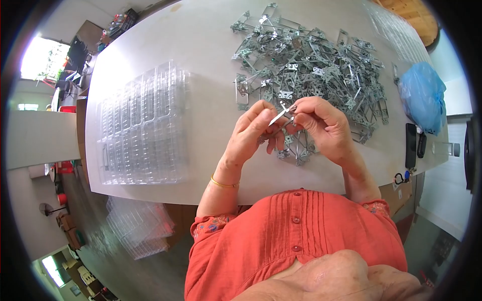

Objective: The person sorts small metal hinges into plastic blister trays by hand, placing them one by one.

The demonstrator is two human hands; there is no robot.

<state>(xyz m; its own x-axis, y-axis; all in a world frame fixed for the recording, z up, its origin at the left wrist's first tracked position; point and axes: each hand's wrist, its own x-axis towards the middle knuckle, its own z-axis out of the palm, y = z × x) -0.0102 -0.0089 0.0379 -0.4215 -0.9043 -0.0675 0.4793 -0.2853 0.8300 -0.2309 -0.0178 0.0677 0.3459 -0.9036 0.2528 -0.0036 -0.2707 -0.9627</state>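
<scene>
A small metal bracket (279, 116) with a thin bright arm is held up between my two hands, over the near edge of a large heap of similar metal brackets (311, 65). My left hand (253, 125) pinches its left side between thumb and fingers. On the other side, the thumb and forefinger of my right hand (324, 123) close on the bracket's right end. Fingers partly cover the piece, so its full shape does not show.
Clear plastic compartment trays (143, 125) are stacked at the left of the white table (211, 150). More clear trays (396, 30) lie at the far right. A blue plastic bag (422, 95), a black phone (410, 145) and keys (406, 174) are along the right edge.
</scene>
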